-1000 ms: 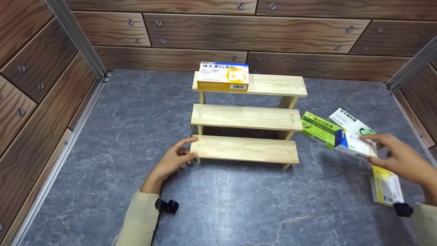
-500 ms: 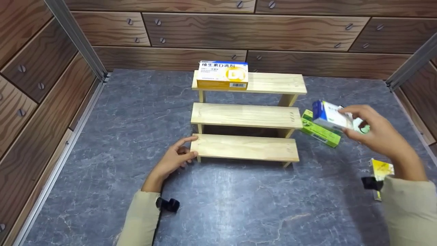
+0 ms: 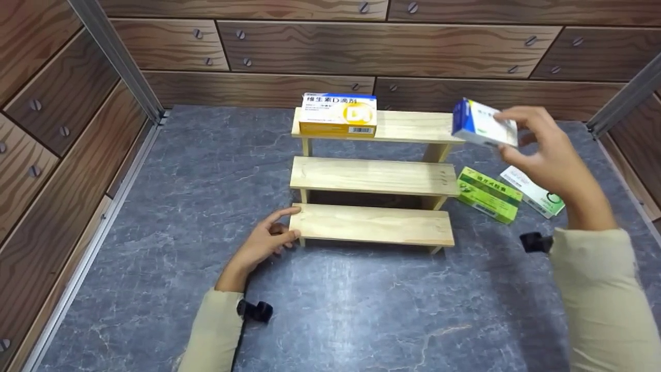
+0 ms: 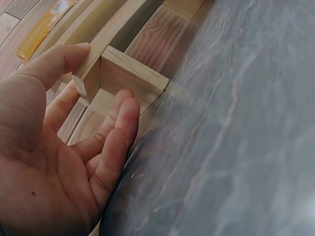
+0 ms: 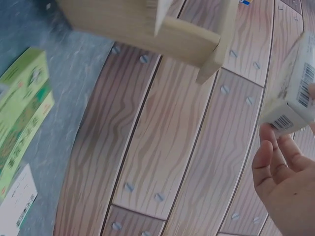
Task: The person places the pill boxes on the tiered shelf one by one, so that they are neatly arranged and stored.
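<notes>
A: Right hand [image 3: 545, 147]?
B: Thumb and fingers pinch a tilted, oblong white-and-blue box [image 3: 488, 124], near the top board [image 3: 418, 125] of the pale-wood stepped stand [image 3: 372, 175], to this hand's left.
A: Left hand [image 3: 266, 237]?
B: Thumb and forefinger pinch the lowest board [image 3: 372, 225]'s squared end; other fingers loosely bent.
A: Below the right hand?
B: A flat green carton [image 3: 489, 194] and white carton [image 3: 534, 191], on the grey-veined bench [image 3: 330, 310].

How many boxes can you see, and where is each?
4: an orange-and-white box on the top shelf, a blue-and-white box in the right hand, and a green box and a white box on the tabletop. The right sleeve may hide more.
</notes>
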A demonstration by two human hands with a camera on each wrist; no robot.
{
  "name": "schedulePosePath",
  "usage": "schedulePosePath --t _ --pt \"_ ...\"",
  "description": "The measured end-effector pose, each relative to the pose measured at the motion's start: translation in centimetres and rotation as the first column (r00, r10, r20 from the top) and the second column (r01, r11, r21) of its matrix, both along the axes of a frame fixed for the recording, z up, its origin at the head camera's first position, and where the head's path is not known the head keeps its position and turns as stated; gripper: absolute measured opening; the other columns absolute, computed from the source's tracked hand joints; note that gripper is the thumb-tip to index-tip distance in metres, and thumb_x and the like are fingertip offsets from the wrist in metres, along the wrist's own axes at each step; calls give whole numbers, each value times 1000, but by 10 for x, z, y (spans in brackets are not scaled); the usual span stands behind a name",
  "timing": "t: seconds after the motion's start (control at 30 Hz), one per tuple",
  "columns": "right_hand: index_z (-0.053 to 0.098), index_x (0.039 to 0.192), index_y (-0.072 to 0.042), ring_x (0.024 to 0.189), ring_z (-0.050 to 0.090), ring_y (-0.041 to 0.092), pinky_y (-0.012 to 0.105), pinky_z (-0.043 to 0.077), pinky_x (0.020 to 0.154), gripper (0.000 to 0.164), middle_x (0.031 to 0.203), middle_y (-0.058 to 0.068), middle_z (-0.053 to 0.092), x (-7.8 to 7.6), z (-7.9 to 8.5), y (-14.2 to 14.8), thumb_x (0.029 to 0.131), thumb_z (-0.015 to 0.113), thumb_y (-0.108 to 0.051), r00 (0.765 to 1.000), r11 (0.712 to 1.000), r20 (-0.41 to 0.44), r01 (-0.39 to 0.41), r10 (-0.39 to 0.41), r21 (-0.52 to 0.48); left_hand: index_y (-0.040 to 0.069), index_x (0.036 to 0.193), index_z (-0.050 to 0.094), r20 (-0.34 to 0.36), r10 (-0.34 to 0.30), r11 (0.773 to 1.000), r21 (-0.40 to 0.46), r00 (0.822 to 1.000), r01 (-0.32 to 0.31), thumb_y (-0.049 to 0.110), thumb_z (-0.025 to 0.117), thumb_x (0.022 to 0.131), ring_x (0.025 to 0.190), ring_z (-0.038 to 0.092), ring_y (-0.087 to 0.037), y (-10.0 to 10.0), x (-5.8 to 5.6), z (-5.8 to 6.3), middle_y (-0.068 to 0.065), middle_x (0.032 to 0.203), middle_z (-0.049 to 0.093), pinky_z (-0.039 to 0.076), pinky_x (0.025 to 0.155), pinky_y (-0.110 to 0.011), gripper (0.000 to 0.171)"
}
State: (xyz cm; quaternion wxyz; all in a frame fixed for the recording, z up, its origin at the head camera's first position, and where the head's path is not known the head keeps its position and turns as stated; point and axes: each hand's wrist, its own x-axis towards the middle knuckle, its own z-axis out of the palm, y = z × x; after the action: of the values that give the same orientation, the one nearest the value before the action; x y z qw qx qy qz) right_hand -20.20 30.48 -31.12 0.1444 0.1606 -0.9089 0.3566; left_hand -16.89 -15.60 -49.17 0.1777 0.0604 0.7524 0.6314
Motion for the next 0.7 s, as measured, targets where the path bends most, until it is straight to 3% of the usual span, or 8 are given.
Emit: schedulePosePath --t 0.3,0.5,0.7 --pt "56 131 -8 91 46 3 10 38 78 49 118 -15 44 -21 14 -22 84 58 3 999 997 31 26 -24 -78 18 142 49 0 2 1000 -6 1000 -2 24 70 89 70 64 -14 0 0 0 -6 83 68 43 55 -24 57" --pt "55 133 -13 88 46 6 12 39 76 47 112 -11 43 -36 17 -33 87 57 -3 994 996 98 55 -48 -66 17 142 49 3 6 1000 3 1000 -6 22 70 89 70 63 -13 -1 0 1 -3 80 67 42 53 -23 57" --pt "54 134 -10 87 45 6 13 39 76 48 114 -2 43 -50 13 -43 86 57 -4 992 998 118 49 -43 -48 18 141 51 14 12 1000 4 1000 -12 23 71 88 69 61 -13 0 -1 0 -3 78 66 42 53 -23 56"
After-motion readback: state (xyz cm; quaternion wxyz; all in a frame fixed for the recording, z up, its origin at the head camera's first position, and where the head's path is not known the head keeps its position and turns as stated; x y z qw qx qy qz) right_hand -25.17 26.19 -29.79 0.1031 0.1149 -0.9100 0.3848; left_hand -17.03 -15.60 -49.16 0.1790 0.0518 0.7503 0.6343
